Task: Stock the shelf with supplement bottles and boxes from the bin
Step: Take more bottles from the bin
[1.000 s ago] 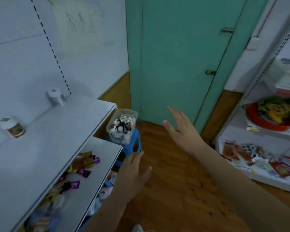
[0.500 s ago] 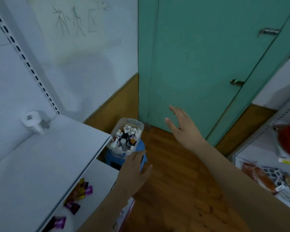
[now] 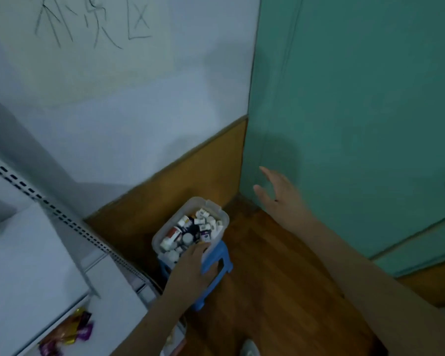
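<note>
The bin [image 3: 190,227] sits on a stool [image 3: 222,258] in the corner where wall [image 3: 139,111] meets door [image 3: 357,111], with supplement bottles [image 3: 171,235] inside it. The shelf [image 3: 31,265] stands to its left, wrapped sweets [image 3: 67,332] lying on its lower tier. The left hand [image 3: 193,265] reaches over the bin's near rim; the right hand [image 3: 280,196] hangs to the bin's right.

White wall [image 3: 144,98] with scrawled marks, tan wainscot [image 3: 190,170], teal door [image 3: 357,111], wooden floor [image 3: 272,291], dim light
</note>
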`<control>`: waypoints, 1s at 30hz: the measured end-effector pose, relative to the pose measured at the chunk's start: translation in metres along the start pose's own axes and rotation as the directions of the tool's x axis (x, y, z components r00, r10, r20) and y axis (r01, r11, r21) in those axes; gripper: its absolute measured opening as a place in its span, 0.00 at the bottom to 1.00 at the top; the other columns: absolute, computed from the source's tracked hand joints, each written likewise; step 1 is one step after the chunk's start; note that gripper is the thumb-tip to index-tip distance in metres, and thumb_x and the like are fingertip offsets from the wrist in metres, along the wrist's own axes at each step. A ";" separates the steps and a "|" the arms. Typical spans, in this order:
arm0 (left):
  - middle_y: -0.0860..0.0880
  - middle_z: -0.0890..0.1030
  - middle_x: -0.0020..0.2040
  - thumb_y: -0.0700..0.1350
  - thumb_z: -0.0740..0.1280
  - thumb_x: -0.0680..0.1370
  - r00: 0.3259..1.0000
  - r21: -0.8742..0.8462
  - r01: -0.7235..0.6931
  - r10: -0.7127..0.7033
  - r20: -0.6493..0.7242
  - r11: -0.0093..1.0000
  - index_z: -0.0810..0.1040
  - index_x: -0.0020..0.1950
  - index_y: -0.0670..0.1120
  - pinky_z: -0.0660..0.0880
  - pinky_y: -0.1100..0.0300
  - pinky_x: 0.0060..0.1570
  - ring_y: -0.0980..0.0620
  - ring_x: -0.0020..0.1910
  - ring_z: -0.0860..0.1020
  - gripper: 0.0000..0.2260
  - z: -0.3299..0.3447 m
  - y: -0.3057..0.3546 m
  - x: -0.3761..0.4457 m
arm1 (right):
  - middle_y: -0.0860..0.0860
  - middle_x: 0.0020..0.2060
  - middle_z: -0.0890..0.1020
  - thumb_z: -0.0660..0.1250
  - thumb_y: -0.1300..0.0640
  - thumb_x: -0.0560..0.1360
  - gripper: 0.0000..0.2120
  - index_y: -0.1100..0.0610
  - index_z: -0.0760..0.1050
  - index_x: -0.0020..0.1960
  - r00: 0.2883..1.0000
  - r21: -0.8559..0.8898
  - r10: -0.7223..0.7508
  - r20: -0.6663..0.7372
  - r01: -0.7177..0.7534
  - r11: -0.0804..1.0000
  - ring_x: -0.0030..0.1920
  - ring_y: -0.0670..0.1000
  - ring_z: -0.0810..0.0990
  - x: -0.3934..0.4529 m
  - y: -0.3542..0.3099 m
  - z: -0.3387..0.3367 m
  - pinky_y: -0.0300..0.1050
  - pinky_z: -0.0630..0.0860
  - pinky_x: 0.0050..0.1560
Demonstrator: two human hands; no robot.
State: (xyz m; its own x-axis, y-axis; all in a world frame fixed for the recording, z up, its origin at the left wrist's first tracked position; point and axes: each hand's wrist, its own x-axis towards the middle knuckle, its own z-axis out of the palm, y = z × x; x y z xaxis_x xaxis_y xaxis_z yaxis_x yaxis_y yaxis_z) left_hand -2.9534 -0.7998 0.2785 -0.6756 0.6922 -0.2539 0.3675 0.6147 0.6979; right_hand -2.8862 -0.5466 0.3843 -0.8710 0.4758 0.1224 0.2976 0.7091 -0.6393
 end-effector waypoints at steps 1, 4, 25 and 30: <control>0.53 0.69 0.69 0.63 0.62 0.78 0.999 -0.012 0.041 -0.042 -0.029 0.999 0.66 0.74 0.52 0.73 0.50 0.64 0.52 0.67 0.69 0.28 0.001 -0.003 0.008 | 0.53 0.74 0.67 0.55 0.39 0.80 0.31 0.54 0.60 0.78 1.000 0.008 -0.020 0.025 0.020 1.000 0.74 0.51 0.65 0.020 0.005 0.001 0.43 0.60 0.70; 0.52 0.67 0.72 0.60 0.62 0.80 0.981 -0.008 0.179 -0.179 -0.076 0.984 0.64 0.76 0.52 0.70 0.51 0.67 0.51 0.70 0.68 0.27 0.003 -0.010 0.026 | 0.52 0.74 0.67 0.55 0.40 0.81 0.30 0.54 0.60 0.78 0.992 0.029 -0.075 0.104 0.072 0.997 0.73 0.50 0.65 0.075 0.011 0.013 0.39 0.58 0.68; 0.38 0.76 0.66 0.56 0.66 0.77 0.631 -0.319 0.688 -0.755 -0.181 0.652 0.71 0.72 0.41 0.72 0.49 0.61 0.39 0.64 0.74 0.27 -0.009 -0.132 0.128 | 0.52 0.76 0.63 0.59 0.48 0.83 0.27 0.53 0.58 0.79 0.557 -0.035 -0.219 0.801 0.409 0.912 0.74 0.53 0.64 0.269 0.038 0.212 0.46 0.65 0.69; 0.37 0.78 0.61 0.59 0.63 0.74 0.483 -0.424 0.746 -0.856 -0.185 0.513 0.74 0.68 0.40 0.75 0.46 0.58 0.38 0.60 0.77 0.29 0.006 -0.140 0.149 | 0.52 0.75 0.65 0.60 0.52 0.83 0.25 0.51 0.59 0.78 0.297 0.045 -0.248 0.922 0.555 0.831 0.65 0.54 0.74 0.277 0.068 0.281 0.48 0.76 0.59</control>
State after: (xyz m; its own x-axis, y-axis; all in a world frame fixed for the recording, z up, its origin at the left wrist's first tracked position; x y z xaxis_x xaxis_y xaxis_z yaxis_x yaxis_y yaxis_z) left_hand -3.1014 -0.7809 0.1385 -0.7593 -0.2612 -0.5961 -0.5865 0.6717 0.4527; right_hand -3.2172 -0.5121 0.1615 -0.6928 -0.5149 -0.5049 -0.2536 0.8294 -0.4978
